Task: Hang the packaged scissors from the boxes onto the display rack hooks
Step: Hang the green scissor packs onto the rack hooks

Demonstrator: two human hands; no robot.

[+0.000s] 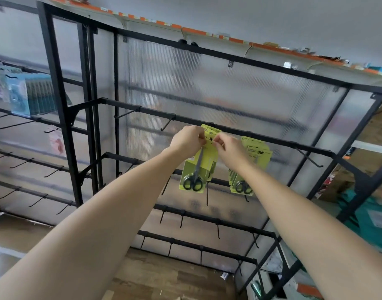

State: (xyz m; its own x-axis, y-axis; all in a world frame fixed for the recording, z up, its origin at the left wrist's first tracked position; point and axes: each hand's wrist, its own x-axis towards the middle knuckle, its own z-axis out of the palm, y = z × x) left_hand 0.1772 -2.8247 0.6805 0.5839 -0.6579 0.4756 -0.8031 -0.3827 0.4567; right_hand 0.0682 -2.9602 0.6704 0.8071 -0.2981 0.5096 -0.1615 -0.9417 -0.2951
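Both hands, the left hand (186,139) and the right hand (228,148), pinch the top of a lime-green scissors pack (198,167) between them at the rack bar (261,135). Hanging step; next, I think, its hole must slide onto the hook, which is hidden.

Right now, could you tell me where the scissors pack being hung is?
Head view, centre: the yellow-green carded pack of black-handled scissors is pinched at its top by both hands, left of the hanging bunch of matching packs.
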